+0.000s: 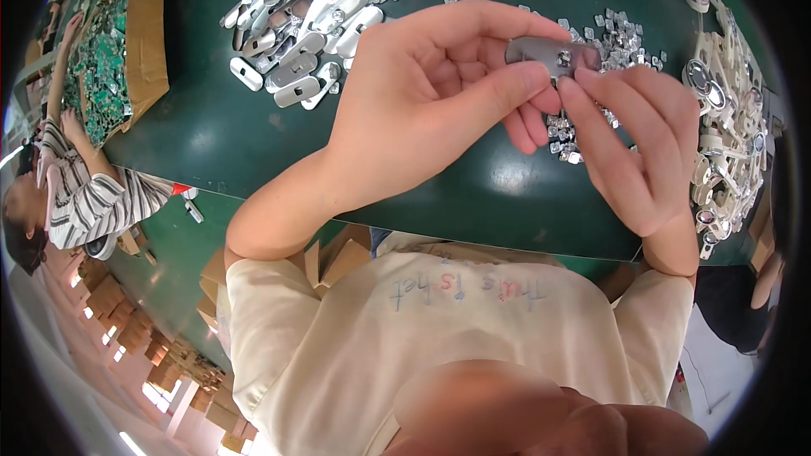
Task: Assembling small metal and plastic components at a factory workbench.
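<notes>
Mid-assembly, looks like: left hand [431, 93] pinching a flat metal plate [549, 55] at 1 o'clock, right hand [642, 143] pressing a small square clip [564, 59] into it. Probably needs firm seating next. More small clips [621, 34] piled behind, blank plates [304, 25] at 11.

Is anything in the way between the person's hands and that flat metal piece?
No. The left hand already holds the metal piece, and the right hand's fingertips touch it from below. Nothing lies between them; the pile of small clips sits behind it.

factory assembly floor | green worktable [253, 127] | heaps of metal parts [296, 25] | co-worker [76, 194] sorting nearby
</notes>
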Available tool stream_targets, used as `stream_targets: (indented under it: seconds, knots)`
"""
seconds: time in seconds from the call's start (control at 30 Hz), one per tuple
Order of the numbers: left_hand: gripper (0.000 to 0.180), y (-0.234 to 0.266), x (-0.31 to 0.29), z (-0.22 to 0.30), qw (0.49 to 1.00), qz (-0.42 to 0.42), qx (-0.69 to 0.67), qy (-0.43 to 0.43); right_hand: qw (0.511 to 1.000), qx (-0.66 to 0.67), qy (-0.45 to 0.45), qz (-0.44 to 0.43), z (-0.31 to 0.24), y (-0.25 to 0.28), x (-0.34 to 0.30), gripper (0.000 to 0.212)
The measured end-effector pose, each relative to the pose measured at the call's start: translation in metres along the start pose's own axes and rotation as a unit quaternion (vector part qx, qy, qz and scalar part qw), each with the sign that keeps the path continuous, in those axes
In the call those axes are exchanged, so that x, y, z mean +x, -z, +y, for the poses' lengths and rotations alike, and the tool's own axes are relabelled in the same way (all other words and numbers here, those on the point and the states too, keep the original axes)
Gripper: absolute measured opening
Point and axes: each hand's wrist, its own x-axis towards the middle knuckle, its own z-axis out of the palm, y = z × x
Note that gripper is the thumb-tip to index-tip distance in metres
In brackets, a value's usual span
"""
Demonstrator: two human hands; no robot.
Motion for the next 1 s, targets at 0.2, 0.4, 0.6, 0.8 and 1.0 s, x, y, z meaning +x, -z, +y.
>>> stream_targets:
  seconds: [0.2,0.4,0.6,0.8,1.0]
  knots:
    - [0.026,-0.002,-0.003,-0.003,0.998,0.005,-0.052,0.032,0.999,0.039,-0.026,-0.018,0.001,0.000,-0.005,0.039]
    - [0.028,0.022,0.016,-0.012,0.993,0.076,-0.064,0.062,0.923,0.159,-0.343,-0.068,0.017,-0.004,-0.009,0.017]
    - [0.028,0.020,0.020,-0.006,0.995,0.099,0.002,0.030,0.935,0.155,-0.269,-0.172,0.007,-0.016,-0.003,0.016]
    - [0.030,0.027,0.022,-0.002,0.994,0.105,0.025,0.002,0.932,0.154,-0.234,-0.229,0.010,-0.034,0.022,0.017]
    - [0.028,0.027,0.019,0.003,0.994,0.112,0.012,0.002,0.915,0.191,-0.264,-0.240,0.014,-0.050,0.018,0.009]
